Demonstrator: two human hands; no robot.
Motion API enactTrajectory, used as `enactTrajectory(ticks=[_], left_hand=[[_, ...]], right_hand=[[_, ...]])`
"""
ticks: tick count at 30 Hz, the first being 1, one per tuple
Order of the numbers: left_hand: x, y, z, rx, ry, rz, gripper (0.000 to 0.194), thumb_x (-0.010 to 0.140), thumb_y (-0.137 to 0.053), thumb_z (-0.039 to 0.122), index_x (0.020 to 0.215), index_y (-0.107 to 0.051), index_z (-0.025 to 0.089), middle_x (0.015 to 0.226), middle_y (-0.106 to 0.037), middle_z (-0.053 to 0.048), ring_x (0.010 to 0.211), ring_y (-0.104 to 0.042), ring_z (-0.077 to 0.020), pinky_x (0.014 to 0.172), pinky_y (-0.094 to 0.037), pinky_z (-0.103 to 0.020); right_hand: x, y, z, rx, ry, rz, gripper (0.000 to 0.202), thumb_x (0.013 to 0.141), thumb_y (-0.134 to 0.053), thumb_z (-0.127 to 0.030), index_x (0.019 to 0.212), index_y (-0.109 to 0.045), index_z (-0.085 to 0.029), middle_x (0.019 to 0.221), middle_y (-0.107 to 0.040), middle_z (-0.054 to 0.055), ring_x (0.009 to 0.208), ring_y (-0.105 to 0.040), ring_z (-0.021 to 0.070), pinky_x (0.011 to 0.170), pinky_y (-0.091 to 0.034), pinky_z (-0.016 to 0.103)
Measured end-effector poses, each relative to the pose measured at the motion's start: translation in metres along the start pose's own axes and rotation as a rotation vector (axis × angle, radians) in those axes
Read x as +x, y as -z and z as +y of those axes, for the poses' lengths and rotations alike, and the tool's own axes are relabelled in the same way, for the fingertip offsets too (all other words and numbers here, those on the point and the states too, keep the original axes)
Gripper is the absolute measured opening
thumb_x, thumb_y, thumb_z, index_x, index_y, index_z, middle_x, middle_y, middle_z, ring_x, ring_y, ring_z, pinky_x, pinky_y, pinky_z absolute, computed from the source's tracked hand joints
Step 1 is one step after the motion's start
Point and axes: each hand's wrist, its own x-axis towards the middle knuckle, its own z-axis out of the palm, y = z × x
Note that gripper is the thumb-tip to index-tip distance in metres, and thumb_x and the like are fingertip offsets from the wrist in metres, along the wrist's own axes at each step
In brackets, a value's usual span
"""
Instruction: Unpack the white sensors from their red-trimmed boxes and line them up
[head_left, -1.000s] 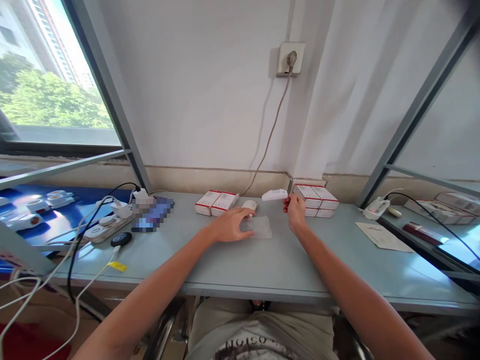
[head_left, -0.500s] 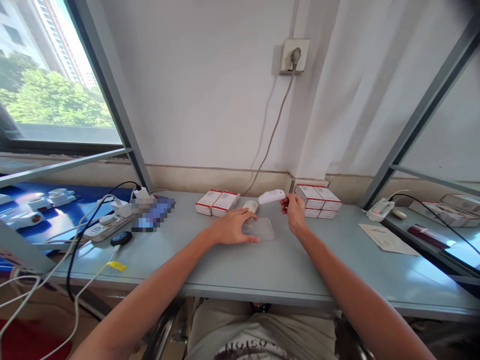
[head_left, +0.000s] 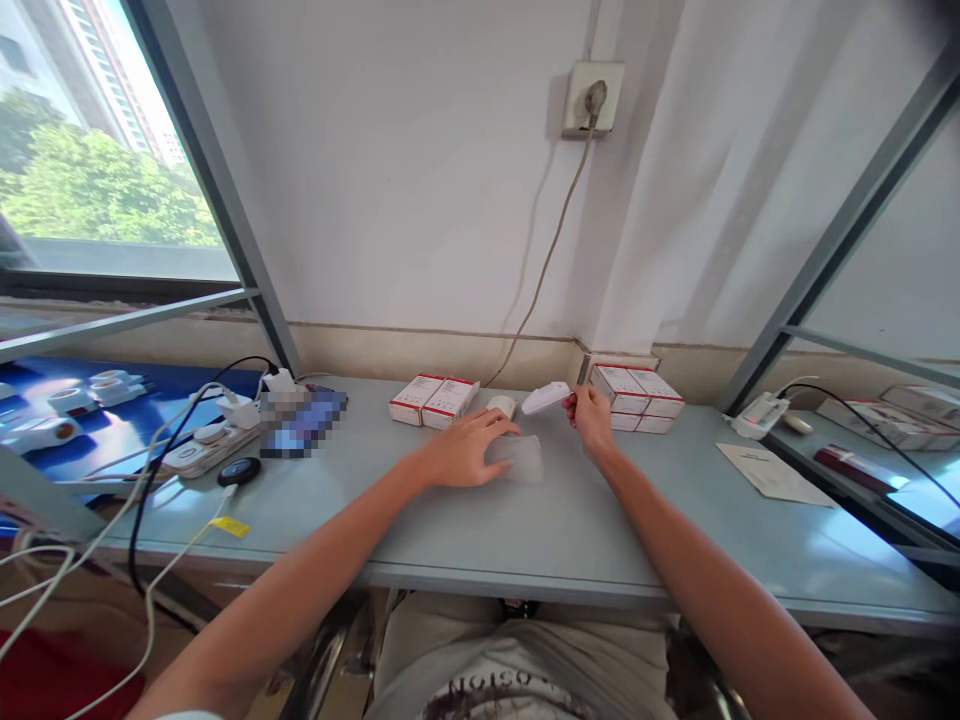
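White elongated plastic device (head_left: 546,398), one: above the worktop (head_left: 480,535), its right end pinched in your right hand (head_left: 591,415); grip firmly, clear of the banded red-and-white boxes (head_left: 646,400) just beside. Translucent plastic tray (head_left: 523,462), one: on the worktop, your left hand (head_left: 463,450) loosely spread at its left side; steady the rim lightly, without flexing it. Indeterminate: the device's gripped end, left-hand contact, and the white rounded item (head_left: 501,405) partly behind your fingers.
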Motion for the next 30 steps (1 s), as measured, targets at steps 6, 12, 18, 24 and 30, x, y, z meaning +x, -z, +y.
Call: enactTrajectory(ticks=[6,12,18,24,30], left_hand=[[-0.005,-0.006,0.007,0.000,-0.061,-0.131,0.056,0.102,-0.057,0.028,0.158,-0.054,0.031,0.162,-0.058,-0.007,0.151,-0.053,-0.0306,0.130,-0.037,-0.052],[-0.038,-0.006,0.006,0.020,0.127,-0.349,0.072,0.111,-0.041,0.063,0.175,-0.027,0.034,0.182,-0.020,-0.006,0.170,-0.016,-0.0365,0.136,-0.017,-0.063],[-0.054,-0.002,0.004,0.029,0.177,-0.286,0.073,0.111,-0.039,0.068,0.175,-0.026,0.034,0.182,-0.021,-0.008,0.170,-0.018,-0.0347,0.137,-0.017,-0.060],[-0.004,0.005,-0.017,0.074,0.174,-0.051,0.047,0.112,-0.045,0.034,0.157,-0.050,0.025,0.173,-0.041,-0.013,0.160,-0.041,-0.0333,0.126,-0.042,-0.055],[0.041,-0.007,-0.048,0.068,0.210,-0.114,0.049,0.098,-0.055,0.017,0.146,-0.057,0.026,0.162,-0.054,-0.013,0.130,-0.069,-0.0344,0.108,-0.055,-0.055]], right_hand=[[0.010,0.007,0.007,-0.054,-0.040,-0.099,0.030,0.093,-0.062,-0.032,0.067,-0.050,-0.023,0.059,-0.058,-0.003,0.047,-0.045,0.0099,0.041,-0.030,0.021],[0.017,0.016,0.015,-0.087,-0.085,-0.141,0.029,0.093,-0.059,-0.023,0.065,-0.050,-0.022,0.053,-0.050,-0.006,0.040,-0.041,0.0084,0.035,-0.025,0.019],[0.024,0.017,0.025,-0.147,-0.117,-0.101,0.023,0.094,-0.068,-0.022,0.074,-0.056,-0.021,0.056,-0.060,-0.004,0.038,-0.047,0.0096,0.033,-0.028,0.018],[0.016,0.014,0.026,-0.297,0.020,-0.118,0.018,0.093,-0.076,-0.034,0.089,-0.063,-0.022,0.072,-0.067,0.000,0.052,-0.057,0.0131,0.049,-0.047,0.023],[0.005,0.007,0.028,-0.819,0.445,-0.319,0.039,0.098,-0.068,-0.042,0.132,-0.071,-0.021,0.130,-0.067,0.015,0.120,-0.067,0.0295,0.113,-0.048,0.046]])
